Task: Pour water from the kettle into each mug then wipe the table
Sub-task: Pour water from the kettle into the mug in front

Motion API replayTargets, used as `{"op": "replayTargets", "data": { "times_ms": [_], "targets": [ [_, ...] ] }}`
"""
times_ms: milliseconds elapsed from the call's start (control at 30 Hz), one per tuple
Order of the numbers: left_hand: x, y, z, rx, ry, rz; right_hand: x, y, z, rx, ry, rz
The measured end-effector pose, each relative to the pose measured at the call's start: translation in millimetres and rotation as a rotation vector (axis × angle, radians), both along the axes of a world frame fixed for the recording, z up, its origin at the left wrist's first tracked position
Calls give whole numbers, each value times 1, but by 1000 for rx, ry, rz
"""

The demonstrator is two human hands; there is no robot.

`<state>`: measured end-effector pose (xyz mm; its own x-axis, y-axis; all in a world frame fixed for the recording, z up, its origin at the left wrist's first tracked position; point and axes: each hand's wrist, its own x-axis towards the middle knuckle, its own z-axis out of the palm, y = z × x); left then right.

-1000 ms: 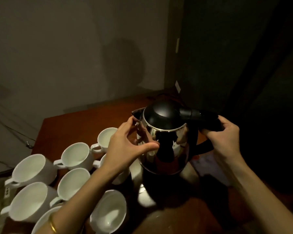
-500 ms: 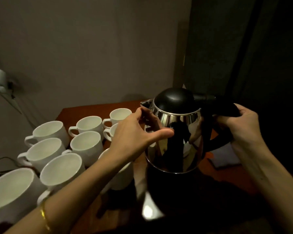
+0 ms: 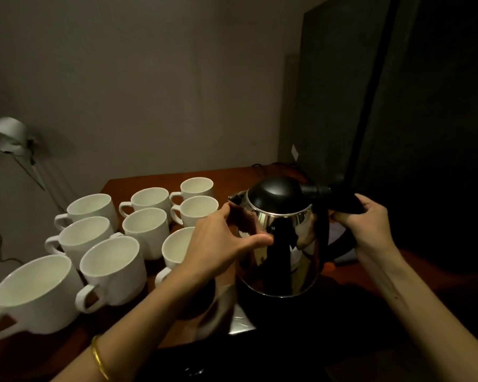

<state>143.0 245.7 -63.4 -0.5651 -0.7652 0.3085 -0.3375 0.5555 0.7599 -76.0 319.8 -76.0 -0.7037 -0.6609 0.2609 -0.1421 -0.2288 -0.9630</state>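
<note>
Right fingers: curled tight round the black handle (image 3: 342,201) of the kettle (image 3: 280,244); the right hand (image 3: 366,219) grips it from the far right side.
Left fingers: spread and half bent (image 3: 260,239), thumb lying along the shiny steel wall, the others up near the spout (image 3: 235,198); the left hand (image 3: 221,244) cups the kettle's left side, touching it without closing round it.
Kettle: upright, black domed lid (image 3: 273,194) on, spout turned towards the mugs; its bottom sits low over a dark patch, and whether it rests there or is lifted I cannot tell in this light.
Mugs: nine white mugs (image 3: 146,230) stand clustered on the left of the kettle, all upright, handles mostly to the left; the nearest one (image 3: 177,248) is partly hidden behind the left hand.
Tabletop: reddish-brown wood (image 3: 155,181), mugs on its left half, kettle on its right.
Wrist: a thin gold bangle (image 3: 98,357) on the left forearm.
Beyond: a grey lamp head (image 3: 7,136) at the far left against the wall.
</note>
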Motion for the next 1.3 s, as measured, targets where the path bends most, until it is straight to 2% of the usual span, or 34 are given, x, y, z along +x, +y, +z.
{"op": "replayTargets", "data": {
  "times_ms": [233,467,900,1000,1167,1300],
  "targets": [
    [-3,-14,-2,-37,-32,11,-7,-11,-11,39,-41,2],
    [1,-17,1,14,-59,-17,-11,-17,-12,74,24,17],
    [8,-13,-7,-53,-6,-23,-9,-17,-17,3,246,-35],
    [12,-4,-10,-103,33,57,-11,-18,-21,8,300,-81],
    [31,8,-25,-316,110,249,-14,-23,-26,8,447,-173],
    [52,8,-48,-371,72,359,-18,-26,-30,-5,481,-213]
  ]
}}
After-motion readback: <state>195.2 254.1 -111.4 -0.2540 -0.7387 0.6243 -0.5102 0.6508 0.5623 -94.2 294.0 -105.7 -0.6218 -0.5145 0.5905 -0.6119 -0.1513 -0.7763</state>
